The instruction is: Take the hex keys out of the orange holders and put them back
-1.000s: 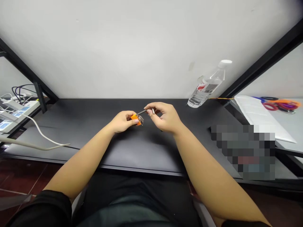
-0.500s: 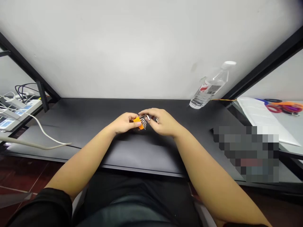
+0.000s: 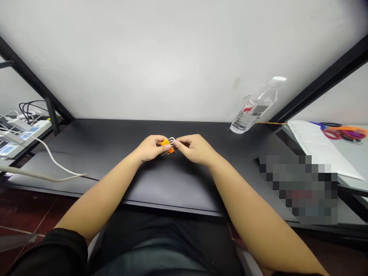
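My left hand (image 3: 150,148) is shut on a small orange hex key holder (image 3: 167,146), pinching it between thumb and fingers. A fan of thin metal hex keys (image 3: 171,144) sticks out of the holder's right side. My right hand (image 3: 193,149) is directly beside them, its thumb and fingertips pressed together on the keys. Both hands hover above the black desk (image 3: 172,184). Parts of the holder are hidden by my left fingers.
A clear water bottle (image 3: 249,115) lies at the back right, with a thin orange wire beside it. Power strips (image 3: 21,134) and a white cable (image 3: 48,153) are at the left. A white sheet (image 3: 316,142) and scissors (image 3: 333,133) are at the right.
My hands have moved closer together. The long key held out between them earlier is no longer extended, and my right fingertips now meet the fan of keys at the holder.
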A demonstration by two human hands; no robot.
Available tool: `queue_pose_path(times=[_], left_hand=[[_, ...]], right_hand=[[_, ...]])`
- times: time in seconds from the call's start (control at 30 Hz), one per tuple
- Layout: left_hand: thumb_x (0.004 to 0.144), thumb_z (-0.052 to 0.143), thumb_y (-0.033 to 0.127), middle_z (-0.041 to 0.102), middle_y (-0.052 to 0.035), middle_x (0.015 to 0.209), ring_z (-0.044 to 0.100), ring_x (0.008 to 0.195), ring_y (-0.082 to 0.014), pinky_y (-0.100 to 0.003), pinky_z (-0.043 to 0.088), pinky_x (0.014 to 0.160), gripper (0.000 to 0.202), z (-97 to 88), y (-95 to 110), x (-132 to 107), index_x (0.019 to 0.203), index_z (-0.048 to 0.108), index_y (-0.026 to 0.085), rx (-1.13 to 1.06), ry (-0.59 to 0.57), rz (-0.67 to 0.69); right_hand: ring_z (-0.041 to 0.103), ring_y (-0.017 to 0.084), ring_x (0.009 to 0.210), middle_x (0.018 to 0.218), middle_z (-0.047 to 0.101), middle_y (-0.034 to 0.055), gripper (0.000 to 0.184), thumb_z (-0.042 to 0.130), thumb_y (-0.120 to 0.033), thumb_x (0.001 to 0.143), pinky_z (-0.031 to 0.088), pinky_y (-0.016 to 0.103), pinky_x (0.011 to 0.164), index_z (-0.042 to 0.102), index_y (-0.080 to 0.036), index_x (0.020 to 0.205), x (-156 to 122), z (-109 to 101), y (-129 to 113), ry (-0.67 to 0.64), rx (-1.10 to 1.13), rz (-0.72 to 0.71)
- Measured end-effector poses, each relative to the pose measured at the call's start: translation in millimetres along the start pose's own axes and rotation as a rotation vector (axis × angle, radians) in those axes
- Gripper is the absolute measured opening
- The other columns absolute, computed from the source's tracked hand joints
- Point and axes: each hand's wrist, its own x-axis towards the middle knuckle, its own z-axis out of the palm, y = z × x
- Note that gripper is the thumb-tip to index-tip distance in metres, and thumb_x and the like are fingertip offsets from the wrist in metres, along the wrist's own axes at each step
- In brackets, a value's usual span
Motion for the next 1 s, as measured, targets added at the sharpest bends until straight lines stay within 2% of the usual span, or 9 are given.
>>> queue_pose_path(times=[0.17,0.27,0.33,0.43,0.5,0.6,0.73,0.87,1.0], left_hand=[[0.078,0.076,0.055,0.075,-0.0101,0.091,0.069,0.083,-0.0193,-0.031,0.053,0.079,0.044,4.3,-2.5,2.0,0.094,0.071,0.014,-0.033,0.056,-0.007],[0.081,0.073,0.056,0.075,-0.0105,0.093,0.069,0.085,-0.0192,-0.031,0.053,0.081,0.045,2.8,-2.8,1.8,0.094,0.070,0.013,-0.071,0.077,-0.007],[0.081,0.074,0.055,0.075,-0.0102,0.094,0.069,0.086,-0.0192,-0.031,0.053,0.081,0.044,-1.2,-0.7,-0.2,0.095,0.071,0.013,-0.071,0.026,-0.017],[0.077,0.078,0.050,0.075,-0.0091,0.096,0.068,0.089,-0.0201,-0.032,0.053,0.082,0.042,-9.0,4.4,-4.1,0.098,0.074,0.014,-0.013,-0.111,-0.049],[0.078,0.076,0.052,0.075,-0.0085,0.095,0.068,0.088,-0.0202,-0.032,0.053,0.082,0.042,-13.1,6.3,-5.1,0.096,0.076,0.014,0.045,-0.137,-0.075],[0.080,0.072,0.057,0.075,-0.0076,0.089,0.068,0.083,-0.0191,-0.031,0.053,0.078,0.043,-16.8,4.1,-3.4,0.090,0.077,0.015,0.093,-0.087,-0.098],[0.081,0.070,0.057,0.077,-0.0067,0.089,0.068,0.083,-0.0196,-0.030,0.052,0.078,0.042,-19.9,-2.2,-1.1,0.091,0.079,0.017,0.202,-0.097,-0.094],[0.082,0.068,0.055,0.078,-0.0042,0.089,0.068,0.082,-0.0206,-0.029,0.049,0.073,0.038,-19.2,-4.7,-1.8,0.092,0.082,0.021,0.379,-0.041,-0.088],[0.078,0.071,0.047,0.078,-0.0028,0.090,0.069,0.083,-0.0210,-0.028,0.049,0.070,0.027,-13.0,-7.0,-1.6,0.090,0.083,0.025,0.463,0.022,-0.039]], right_hand=[[0.059,0.016,0.070,0.086,0.073,0.0026,0.032,0.050,-0.046,0.098,0.037,0.027,0.060,0.068,-0.021,0.090,1.2,4.2,-0.7,-0.018,-0.084,0.031],[0.057,0.017,0.069,0.085,0.071,0.0042,0.027,0.049,-0.041,0.099,0.035,0.028,0.059,0.063,-0.021,0.088,2.9,8.0,-0.2,-0.042,-0.157,0.060],[0.056,0.017,0.070,0.086,0.070,0.0054,0.026,0.046,-0.039,0.100,0.035,0.028,0.060,0.060,-0.021,0.089,3.2,9.6,-0.9,-0.062,-0.193,0.073],[0.056,0.018,0.072,0.090,0.069,0.0059,0.025,0.042,-0.037,0.103,0.035,0.028,0.062,0.057,-0.022,0.090,2.2,9.9,-3.3,-0.129,-0.208,0.045],[0.055,0.017,0.070,0.087,0.068,0.0045,0.025,0.041,-0.036,0.103,0.034,0.028,0.061,0.055,-0.022,0.088,1.3,9.6,-4.7,-0.186,-0.224,0.017],[0.052,0.017,0.066,0.078,0.064,0.0024,0.028,0.042,-0.037,0.103,0.031,0.028,0.059,0.051,-0.023,0.080,1.1,10.9,-4.9,-0.246,-0.250,-0.008],[0.053,0.016,0.065,0.077,0.065,0.0016,0.032,0.046,-0.042,0.102,0.033,0.028,0.058,0.053,-0.023,0.077,3.1,16.4,-2.5,-0.288,-0.217,-0.002],[0.054,0.016,0.065,0.079,0.067,0.0017,0.036,0.046,-0.048,0.101,0.033,0.028,0.057,0.056,-0.023,0.077,5.0,21.6,0.3,-0.298,-0.228,0.069],[0.058,0.017,0.068,0.085,0.069,0.0039,0.035,0.047,-0.045,0.101,0.035,0.029,0.058,0.058,-0.023,0.076,4.1,24.1,0.9,-0.314,-0.277,0.138]])
